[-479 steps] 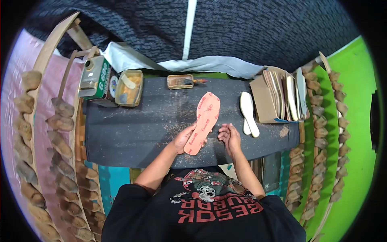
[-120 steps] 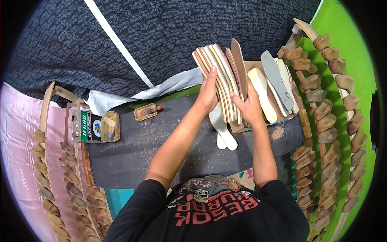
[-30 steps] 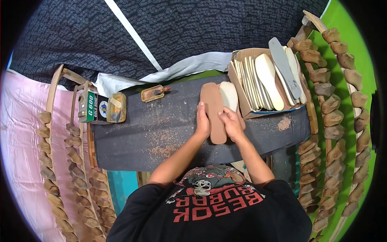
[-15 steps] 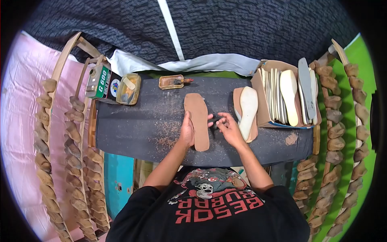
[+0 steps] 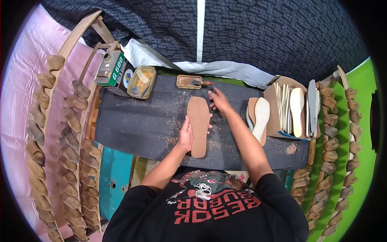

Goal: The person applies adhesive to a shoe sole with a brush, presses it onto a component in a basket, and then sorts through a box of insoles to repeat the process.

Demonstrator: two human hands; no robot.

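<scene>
My left hand [image 5: 186,135] is closed round a brown shoe sole [image 5: 198,127], its thumb on the near face and its fingertips showing at the right edge. The sole stands lengthwise above the table, flat face up. My right hand [image 5: 219,101] is stretched forward to the right of the sole's top end, fingers apart, holding nothing visible. Just beyond those fingers lies a small tray [image 5: 182,86] with a dark, red-tipped tool [image 5: 206,83] resting over its right edge. A white insole [image 5: 261,117] lies over brown and grey soles to the right.
A cardboard box [image 5: 274,105] packed with upright insoles stands at the right. At the left are a green-and-black G 600 can [image 5: 117,72] and a glue-stained tub [image 5: 151,85]. Brown shavings dot the dark tabletop [image 5: 125,125]. Racks of wooden shoe lasts [image 5: 37,117] line both sides.
My right hand has moved forward from beside the sole toward the small tray, and its fingers have spread. My left hand still holds the sole. The view has shifted.
</scene>
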